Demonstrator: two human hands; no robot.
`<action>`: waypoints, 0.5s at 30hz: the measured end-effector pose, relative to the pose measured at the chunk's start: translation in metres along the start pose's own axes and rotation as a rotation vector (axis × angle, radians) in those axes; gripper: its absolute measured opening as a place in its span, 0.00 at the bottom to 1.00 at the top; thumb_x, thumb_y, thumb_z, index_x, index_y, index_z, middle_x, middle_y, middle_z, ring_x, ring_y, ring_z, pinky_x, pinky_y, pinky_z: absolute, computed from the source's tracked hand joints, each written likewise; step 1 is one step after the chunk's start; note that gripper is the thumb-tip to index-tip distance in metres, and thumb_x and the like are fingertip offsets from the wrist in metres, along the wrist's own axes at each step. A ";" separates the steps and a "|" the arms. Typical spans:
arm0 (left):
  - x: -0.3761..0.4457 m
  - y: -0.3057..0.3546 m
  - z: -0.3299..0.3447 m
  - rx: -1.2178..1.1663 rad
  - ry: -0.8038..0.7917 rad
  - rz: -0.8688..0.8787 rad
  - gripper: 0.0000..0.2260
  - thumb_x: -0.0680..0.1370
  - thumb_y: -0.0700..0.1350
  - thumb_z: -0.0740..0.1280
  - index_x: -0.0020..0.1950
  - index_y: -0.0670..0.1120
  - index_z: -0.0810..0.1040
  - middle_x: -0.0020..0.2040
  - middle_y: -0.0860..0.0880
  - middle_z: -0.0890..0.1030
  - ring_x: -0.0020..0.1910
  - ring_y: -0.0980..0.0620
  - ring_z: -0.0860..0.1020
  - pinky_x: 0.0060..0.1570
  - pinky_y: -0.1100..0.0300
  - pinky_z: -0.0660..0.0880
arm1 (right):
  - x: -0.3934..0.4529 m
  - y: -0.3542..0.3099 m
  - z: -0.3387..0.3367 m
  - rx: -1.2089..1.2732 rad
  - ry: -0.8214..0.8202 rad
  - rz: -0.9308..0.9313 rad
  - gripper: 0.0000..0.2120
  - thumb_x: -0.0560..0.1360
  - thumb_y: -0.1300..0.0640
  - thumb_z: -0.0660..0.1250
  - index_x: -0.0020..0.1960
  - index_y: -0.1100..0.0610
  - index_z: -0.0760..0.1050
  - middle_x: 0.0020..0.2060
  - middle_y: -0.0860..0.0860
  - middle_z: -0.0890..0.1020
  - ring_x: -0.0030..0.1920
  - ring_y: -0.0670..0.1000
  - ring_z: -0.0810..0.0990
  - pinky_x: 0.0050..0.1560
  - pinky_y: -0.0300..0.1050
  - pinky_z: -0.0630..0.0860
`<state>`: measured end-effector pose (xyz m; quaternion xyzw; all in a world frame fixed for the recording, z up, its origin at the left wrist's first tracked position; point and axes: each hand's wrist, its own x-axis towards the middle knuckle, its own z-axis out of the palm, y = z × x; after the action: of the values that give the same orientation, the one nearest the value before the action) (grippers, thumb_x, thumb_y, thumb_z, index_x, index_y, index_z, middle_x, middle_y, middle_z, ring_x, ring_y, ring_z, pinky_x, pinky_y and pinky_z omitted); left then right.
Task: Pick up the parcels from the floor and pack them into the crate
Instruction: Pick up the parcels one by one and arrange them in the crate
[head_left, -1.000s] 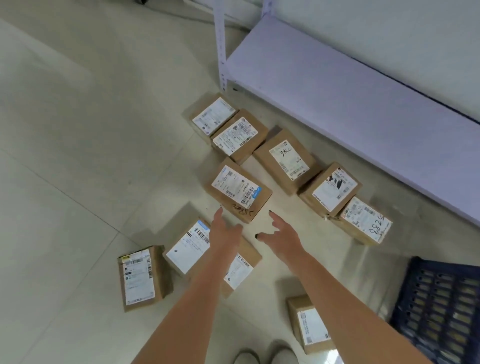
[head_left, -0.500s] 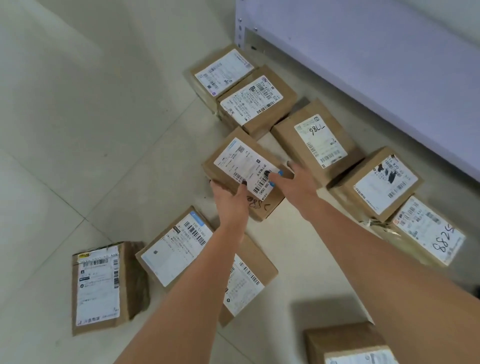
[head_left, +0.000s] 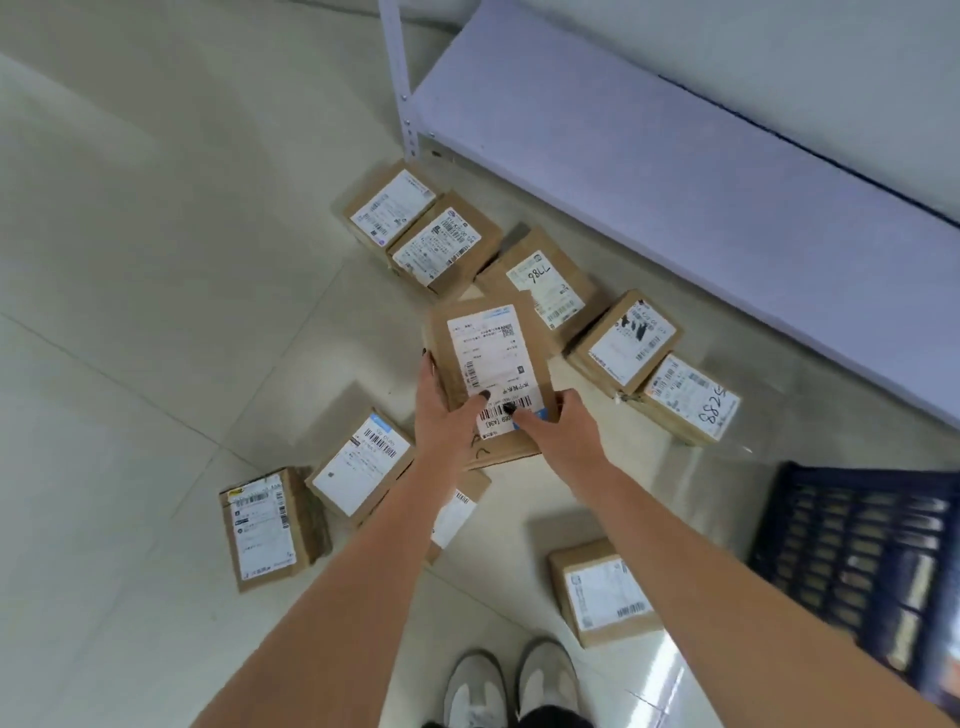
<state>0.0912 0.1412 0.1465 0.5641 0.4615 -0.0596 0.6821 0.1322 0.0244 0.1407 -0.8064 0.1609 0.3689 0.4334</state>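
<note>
Both hands hold one brown cardboard parcel (head_left: 488, 348) with a white label, lifted off the floor and tilted toward me. My left hand (head_left: 447, 415) grips its left edge, thumb on the label. My right hand (head_left: 558, 431) grips its lower right corner. Several other labelled parcels lie on the floor: two at the back (head_left: 395, 210) (head_left: 441, 244), one marked 7786 (head_left: 545, 280), two to the right (head_left: 628, 338) (head_left: 685, 400), two to the left (head_left: 265, 525) (head_left: 361, 467), one partly under my left arm (head_left: 457, 512), one near my feet (head_left: 605, 592). The dark blue slatted crate (head_left: 857, 551) stands at the right.
A pale metal shelf unit (head_left: 649, 156) runs along the back right, its post (head_left: 397, 78) near the farthest parcels. My white shoes (head_left: 511, 680) are at the bottom edge. Light tiled floor (head_left: 156, 260) stretches to the left.
My hands reached the middle parcel, closed on it and lifted it, turning its label toward me. The view pulled back, bringing the crate and my shoes into sight.
</note>
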 end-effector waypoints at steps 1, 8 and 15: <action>-0.017 0.009 0.004 0.018 -0.031 0.021 0.36 0.74 0.32 0.65 0.75 0.55 0.54 0.69 0.51 0.72 0.65 0.48 0.74 0.58 0.51 0.76 | -0.018 -0.002 -0.011 0.023 0.014 0.013 0.20 0.74 0.53 0.69 0.60 0.60 0.67 0.46 0.49 0.75 0.37 0.41 0.72 0.32 0.33 0.67; -0.122 0.041 0.042 0.185 -0.235 0.071 0.39 0.71 0.31 0.68 0.74 0.56 0.57 0.68 0.50 0.72 0.68 0.50 0.71 0.65 0.52 0.73 | -0.126 0.009 -0.084 0.185 0.056 0.024 0.29 0.70 0.53 0.73 0.68 0.54 0.66 0.53 0.45 0.80 0.50 0.48 0.78 0.42 0.33 0.72; -0.188 0.040 0.108 0.371 -0.414 0.052 0.37 0.71 0.33 0.69 0.74 0.56 0.60 0.68 0.54 0.73 0.60 0.55 0.71 0.52 0.64 0.75 | -0.178 0.063 -0.168 0.387 0.130 0.066 0.32 0.71 0.56 0.73 0.70 0.48 0.63 0.45 0.37 0.78 0.46 0.42 0.79 0.37 0.34 0.73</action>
<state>0.0694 -0.0160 0.2992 0.6668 0.2788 -0.2397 0.6482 0.0521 -0.1593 0.2939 -0.7244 0.2829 0.2924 0.5565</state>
